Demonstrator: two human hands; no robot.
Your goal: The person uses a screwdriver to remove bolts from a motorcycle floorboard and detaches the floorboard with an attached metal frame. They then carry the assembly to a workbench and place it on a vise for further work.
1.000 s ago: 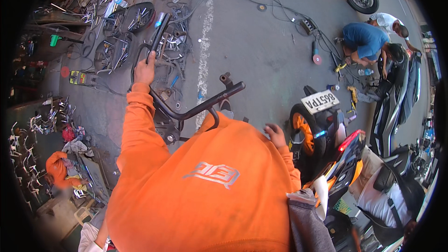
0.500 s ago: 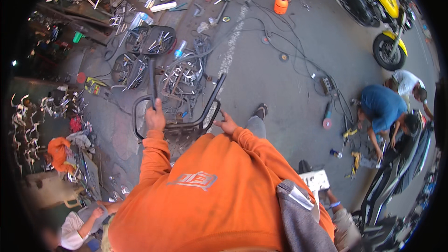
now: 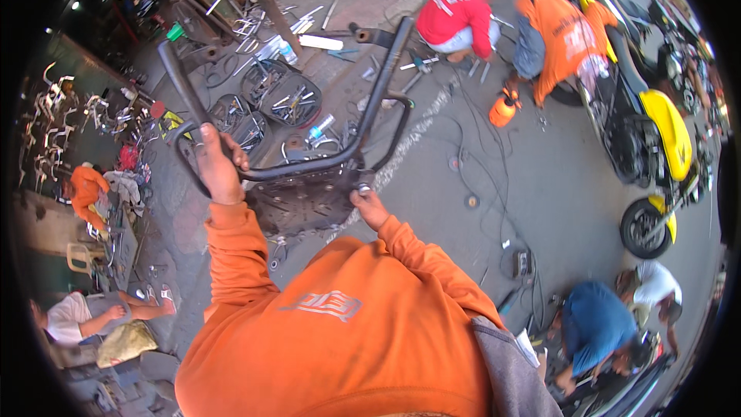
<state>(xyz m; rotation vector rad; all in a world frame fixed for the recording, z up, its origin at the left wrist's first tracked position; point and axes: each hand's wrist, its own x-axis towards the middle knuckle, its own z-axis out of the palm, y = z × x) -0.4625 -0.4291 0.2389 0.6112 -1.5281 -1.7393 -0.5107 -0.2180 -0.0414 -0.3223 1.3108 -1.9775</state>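
Note:
A black motorcycle rear rack (image 3: 309, 166) hangs in front of me. It has a tubular U-shaped frame with two long arms pointing away, side loops and a dark perforated plate (image 3: 299, 205) at the near end. My left hand (image 3: 220, 170) is closed around the tube at the rack's left side, by the left loop. At the plate's right corner, my right hand (image 3: 370, 207) pinches the rack beside a small shiny round part. The fingertips under the plate are hidden.
Dark trays of metal pieces (image 3: 282, 93) lie beyond the rack. People crouch by a yellow motorcycle (image 3: 665, 135) and another at lower right. An orange spray bottle (image 3: 502, 110), cables and a power strip (image 3: 522, 264) lie on the pavement. Handlebars (image 3: 50, 131) hang at left.
The rack has been raised closer to me, its arms now reaching higher in view. My right hand has gone from open fingers to gripping the plate's corner. The view has shifted.

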